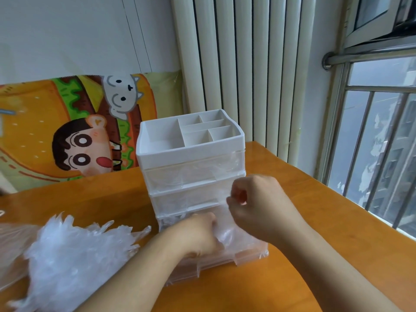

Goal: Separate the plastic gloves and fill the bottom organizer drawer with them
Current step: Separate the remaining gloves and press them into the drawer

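A white organizer point(191, 154) with clear drawers stands mid-table. Its bottom drawer point(249, 257) is pulled out toward me. A thin plastic glove point(227, 233) hangs over the open drawer. My right hand point(256, 206) pinches the glove's upper edge in front of the middle drawer. My left hand point(198, 235) holds the glove's lower part down in the drawer. A loose pile of clear plastic gloves point(74, 255) lies on the table to the left.
The wooden table point(304, 221) runs to an edge at the right, below a barred window point(382, 143). A cartoon-print cushion point(74, 127) leans against the wall behind. A white radiator point(258, 64) stands behind the organizer. The two upper drawers hold crumpled plastic.
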A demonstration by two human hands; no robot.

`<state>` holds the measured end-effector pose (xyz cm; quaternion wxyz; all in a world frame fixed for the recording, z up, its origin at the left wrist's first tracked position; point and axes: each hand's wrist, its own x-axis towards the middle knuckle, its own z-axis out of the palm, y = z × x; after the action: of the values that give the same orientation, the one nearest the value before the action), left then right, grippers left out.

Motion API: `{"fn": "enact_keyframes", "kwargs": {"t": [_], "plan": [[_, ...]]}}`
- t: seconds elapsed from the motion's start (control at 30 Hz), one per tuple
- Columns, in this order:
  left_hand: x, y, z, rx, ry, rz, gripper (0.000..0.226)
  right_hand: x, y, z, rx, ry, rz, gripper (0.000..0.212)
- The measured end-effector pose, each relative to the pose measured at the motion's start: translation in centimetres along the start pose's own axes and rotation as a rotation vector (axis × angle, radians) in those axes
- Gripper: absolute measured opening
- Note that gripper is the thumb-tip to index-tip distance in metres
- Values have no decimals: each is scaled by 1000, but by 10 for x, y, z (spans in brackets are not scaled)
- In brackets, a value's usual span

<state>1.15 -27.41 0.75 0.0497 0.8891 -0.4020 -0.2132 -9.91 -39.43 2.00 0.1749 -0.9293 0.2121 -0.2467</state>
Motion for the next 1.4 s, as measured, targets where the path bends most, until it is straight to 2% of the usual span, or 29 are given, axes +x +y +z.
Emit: {"fn": "enact_keyframes", "kwargs": {"t": [0.13,0.2,0.27,0.37,0.47,0.57,0.7,0.9,1.03,1.17,1.3,1.4], "plan": [[1,-1,0,-2,18,19,12,-6,-19,23,46,-363,51,30],[-1,-2,-1,-74,15,22,20,-3,-20,30,-14,-485,66,31],[-3,-4,-2,-75,3,3,14,3,-23,27,-79,-586,37,20],[-4,-11,-9,-8,-11,-91,14,12,-25,30,-124,-734,81,38],[-7,-12,-16,96,-42,-164,15,18,-19,42,-110,-714,166,46],[-5,-8,-16,159,-77,-183,17,18,-17,45,-90,-717,184,66],[-2,-6,-21,175,-152,-199,15,18,-18,46,-81,-709,164,72],[-10,-4,-14,162,-69,-155,5,6,-27,37,-42,-577,98,49],[-27,-1,-9,87,91,-126,11,-8,-29,38,-85,-439,57,9],[-43,2,-5,121,249,-73,38,-15,-33,35,-68,-356,68,40],[-44,-1,-2,-43,162,-68,35,-11,-35,36,-44,-421,100,30],[-43,-6,-5,-106,102,-83,30,-5,-35,30,-44,-483,106,10]]}}
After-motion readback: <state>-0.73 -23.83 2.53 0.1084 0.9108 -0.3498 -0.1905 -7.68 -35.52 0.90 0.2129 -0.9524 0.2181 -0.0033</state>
